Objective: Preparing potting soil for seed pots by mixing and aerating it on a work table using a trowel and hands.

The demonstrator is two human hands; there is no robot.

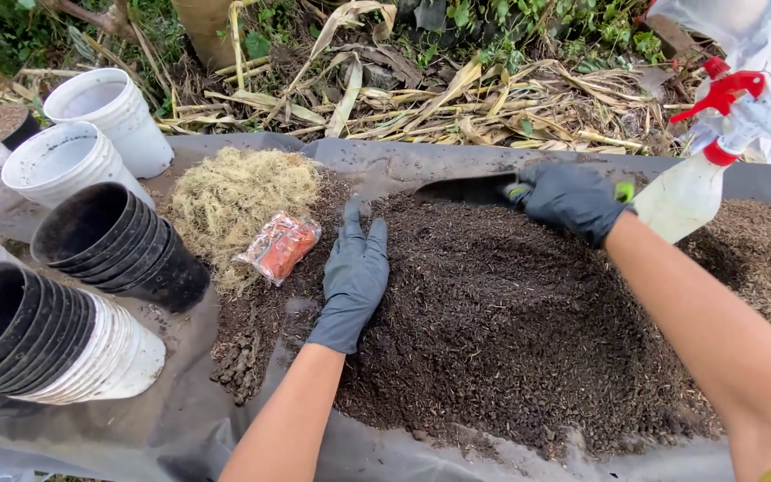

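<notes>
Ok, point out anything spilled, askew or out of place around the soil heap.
Stacks of black plastic pots and white plastic pots lie toppled on their sides. A small orange plastic packet lies at the dark soil heap's edge, against a pale fibre clump.

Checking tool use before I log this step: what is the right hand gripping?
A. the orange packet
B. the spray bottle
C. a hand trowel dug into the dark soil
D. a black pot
C: the gloved right hand is closed around the green-trimmed handle of a hand trowel, blade in the soil pile; the spray bottle lies beside it, unheld.
</notes>
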